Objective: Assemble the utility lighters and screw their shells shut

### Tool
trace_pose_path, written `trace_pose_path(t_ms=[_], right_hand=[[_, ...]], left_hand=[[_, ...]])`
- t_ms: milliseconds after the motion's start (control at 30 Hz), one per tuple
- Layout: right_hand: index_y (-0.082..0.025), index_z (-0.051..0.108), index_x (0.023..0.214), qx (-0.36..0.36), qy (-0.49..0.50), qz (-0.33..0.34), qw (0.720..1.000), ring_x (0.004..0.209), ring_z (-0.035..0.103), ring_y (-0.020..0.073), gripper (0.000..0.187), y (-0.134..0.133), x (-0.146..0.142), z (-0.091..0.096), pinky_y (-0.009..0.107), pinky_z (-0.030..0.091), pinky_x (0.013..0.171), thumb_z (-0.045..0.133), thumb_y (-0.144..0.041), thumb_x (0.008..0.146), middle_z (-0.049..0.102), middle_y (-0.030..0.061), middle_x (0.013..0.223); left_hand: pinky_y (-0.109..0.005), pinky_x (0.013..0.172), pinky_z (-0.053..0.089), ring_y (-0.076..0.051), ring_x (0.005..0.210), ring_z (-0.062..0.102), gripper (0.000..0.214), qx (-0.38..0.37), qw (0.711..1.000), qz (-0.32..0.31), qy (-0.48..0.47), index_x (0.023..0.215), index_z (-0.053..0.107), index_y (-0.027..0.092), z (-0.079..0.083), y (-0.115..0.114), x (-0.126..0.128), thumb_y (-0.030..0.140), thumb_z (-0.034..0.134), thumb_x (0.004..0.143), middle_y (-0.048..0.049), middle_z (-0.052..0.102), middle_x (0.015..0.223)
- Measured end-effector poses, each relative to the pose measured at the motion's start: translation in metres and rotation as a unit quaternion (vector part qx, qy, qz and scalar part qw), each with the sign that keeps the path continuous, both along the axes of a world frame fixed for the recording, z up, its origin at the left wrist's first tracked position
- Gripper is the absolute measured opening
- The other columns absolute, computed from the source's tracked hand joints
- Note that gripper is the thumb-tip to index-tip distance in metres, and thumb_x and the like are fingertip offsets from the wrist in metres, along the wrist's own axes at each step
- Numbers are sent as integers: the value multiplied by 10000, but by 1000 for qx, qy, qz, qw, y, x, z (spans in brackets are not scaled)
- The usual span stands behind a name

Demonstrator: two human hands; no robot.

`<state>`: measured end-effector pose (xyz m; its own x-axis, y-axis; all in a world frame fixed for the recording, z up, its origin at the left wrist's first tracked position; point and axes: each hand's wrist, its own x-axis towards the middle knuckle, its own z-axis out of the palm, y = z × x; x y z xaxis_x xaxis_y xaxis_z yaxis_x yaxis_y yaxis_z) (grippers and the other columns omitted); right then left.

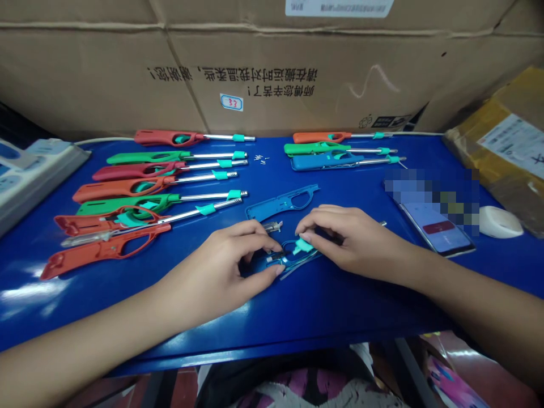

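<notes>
Blue plastic lighter half-shell [292,262] lies on glossy blue worktop [212,334] between my hands, long axis slanting left-near to right-far. Left hand [227,258] grasps its left end; right hand [348,238], nearer, pinches teal plastic trigger [302,246] over shell's middle.

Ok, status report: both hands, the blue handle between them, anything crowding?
Left hand at the open blue handle. Right hand at the turquoise piece, grip unclear. Loose blue half-shell just beyond.

The small plastic trigger [302,246] is turquoise, the hollow plastic handle shell [272,209] mid-blue, the long-nosed plastic lighters [123,172] red, orange, green and blue, the glossy table [361,311] deep blue, the cardboard box [263,51] black-printed brown.
</notes>
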<state>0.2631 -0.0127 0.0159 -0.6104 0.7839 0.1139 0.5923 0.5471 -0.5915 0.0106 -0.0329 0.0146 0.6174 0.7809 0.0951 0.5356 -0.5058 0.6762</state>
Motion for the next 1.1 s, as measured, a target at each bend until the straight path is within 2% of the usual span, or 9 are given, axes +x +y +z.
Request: trace_pose_path(t_ms=[167, 367, 567, 900, 1100], right_hand=[[-217, 657, 1010, -15, -20, 34, 999, 958, 631, 164, 138, -2, 0, 3, 296, 455, 824, 520, -217, 999, 703, 23, 989], [-225, 618, 1012, 5, -59, 79, 995, 970, 585, 182, 85, -6, 6, 10, 320, 440, 797, 605, -271, 942, 662, 27, 1030], [-225, 619, 979, 6, -72, 90, 993, 949, 587, 164, 87, -3, 9, 5, 304, 431, 792, 570, -294, 999, 645, 13, 1011], [-198, 597, 905, 7, -4, 99, 995, 851, 568, 123, 105, 0, 10, 0, 265, 406, 732, 548, -212, 996, 621, 4, 937], [-209, 678, 910, 11, 8, 101, 995, 886, 612, 116, 109, 1, 10, -4, 254, 416, 734, 590, -191, 969, 658, 5, 989]], left_hand=[[-202, 557, 435, -69, 623, 533, 106, 24, 1000, 7, 6, 1027, 709, 219, -2, -1, 3, 211, 668, 930, 14, 618, 918], [-228, 585, 442, -114, 730, 587, 93, 68, 997, -5, 43, 1036, 668, 191, -3, -3, 3, 220, 630, 957, -14, 627, 976], [-262, 656, 473, -137, 787, 598, 70, 101, 993, -9, 67, 1012, 626, 184, -7, -3, 3, 227, 577, 986, -15, 613, 977], [-301, 712, 502, -167, 836, 606, 92, 128, 988, -20, 85, 1038, 583, 172, -10, -6, 3, 232, 516, 1017, -38, 601, 1008], [-317, 710, 513, -178, 827, 606, 101, 135, 987, -24, 86, 1036, 575, 154, -10, -6, 3, 222, 501, 1023, -56, 597, 1007]])
